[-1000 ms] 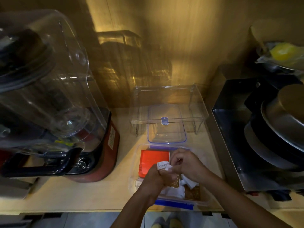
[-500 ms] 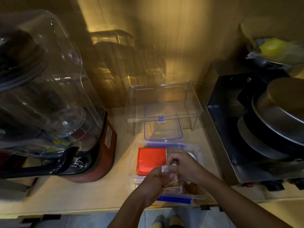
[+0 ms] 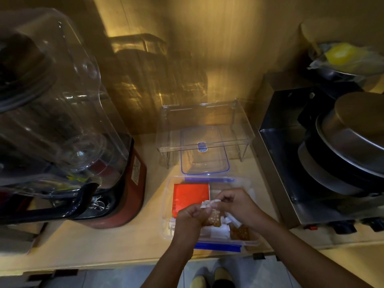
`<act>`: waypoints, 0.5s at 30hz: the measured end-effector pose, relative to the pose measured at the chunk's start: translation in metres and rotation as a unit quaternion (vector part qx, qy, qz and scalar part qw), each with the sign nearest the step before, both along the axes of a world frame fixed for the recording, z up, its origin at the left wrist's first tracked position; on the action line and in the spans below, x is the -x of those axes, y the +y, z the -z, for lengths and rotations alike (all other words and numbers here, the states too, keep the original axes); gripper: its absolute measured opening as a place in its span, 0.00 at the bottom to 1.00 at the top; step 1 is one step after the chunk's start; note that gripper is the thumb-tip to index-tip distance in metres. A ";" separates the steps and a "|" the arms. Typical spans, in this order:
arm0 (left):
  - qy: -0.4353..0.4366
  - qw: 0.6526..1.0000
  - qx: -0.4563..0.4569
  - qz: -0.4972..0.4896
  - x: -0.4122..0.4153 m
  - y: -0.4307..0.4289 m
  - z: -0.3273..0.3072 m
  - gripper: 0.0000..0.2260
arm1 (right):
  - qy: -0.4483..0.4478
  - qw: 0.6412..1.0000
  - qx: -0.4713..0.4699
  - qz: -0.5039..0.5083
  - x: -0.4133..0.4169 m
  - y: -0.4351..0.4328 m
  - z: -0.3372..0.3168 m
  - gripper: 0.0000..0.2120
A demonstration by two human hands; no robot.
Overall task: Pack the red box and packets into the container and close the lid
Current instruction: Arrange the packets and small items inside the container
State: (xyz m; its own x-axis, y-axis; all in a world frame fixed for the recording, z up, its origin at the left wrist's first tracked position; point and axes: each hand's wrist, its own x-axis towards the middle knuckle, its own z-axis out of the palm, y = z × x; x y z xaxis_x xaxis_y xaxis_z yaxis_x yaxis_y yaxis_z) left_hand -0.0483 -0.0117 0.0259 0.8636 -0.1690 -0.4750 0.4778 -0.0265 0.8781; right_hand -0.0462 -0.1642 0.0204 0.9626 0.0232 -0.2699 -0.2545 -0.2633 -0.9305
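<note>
A clear container point(image 3: 169, 185) with blue clips stands open near the counter's front edge. The red box point(image 3: 190, 195) lies flat in its left half. Several brown-and-white packets point(image 3: 241, 232) lie in its right half. Over the container, my left hand point(image 3: 190, 220) and my right hand point(image 3: 236, 205) both pinch one packet point(image 3: 214, 216), brown with a white top strip. The clear lid point(image 3: 204, 156) with a blue rim lies flat on the counter just behind the container, partly under a clear stand.
A large blender point(image 3: 62, 125) with a red base fills the left side. A clear acrylic stand point(image 3: 205, 121) straddles the lid. A metal appliance point(image 3: 324, 163) with stacked pans sits at the right. The counter's front edge point(image 3: 104, 265) runs below the container.
Both hands have kept hold of the packet above the container, lifting it slightly after pressing it low. The camera view shifted a little.
</note>
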 end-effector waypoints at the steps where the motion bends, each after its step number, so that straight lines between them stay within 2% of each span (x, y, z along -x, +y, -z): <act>1: 0.002 1.000 -0.004 -0.007 0.000 0.001 0.001 0.07 | 0.004 1.000 0.004 0.001 0.000 0.000 -0.001 0.01; 8: -0.013 0.998 -0.012 -0.056 0.000 0.008 0.006 0.10 | 0.015 0.999 0.033 -0.008 -0.003 0.000 0.002 0.05; 9: -0.010 0.998 -0.006 -0.069 -0.002 0.010 0.005 0.10 | 0.010 0.997 0.074 -0.016 -0.004 -0.003 0.003 0.07; 10: -0.005 0.997 0.000 -0.080 -0.005 0.013 0.005 0.10 | -0.002 0.987 0.155 -0.040 -0.003 -0.007 0.003 0.08; 11: 0.003 0.996 0.004 -0.088 -0.007 0.016 0.006 0.09 | -0.014 0.960 0.269 -0.082 -0.003 -0.013 0.004 0.07; 13: 0.015 0.995 0.006 -0.098 -0.009 0.022 0.008 0.07 | -0.010 0.867 0.469 -0.169 0.000 -0.023 0.006 0.04; 15: 0.017 0.995 -0.005 -0.098 -0.010 0.025 0.011 0.05 | 0.041 0.790 0.569 -0.224 0.003 -0.026 0.014 0.16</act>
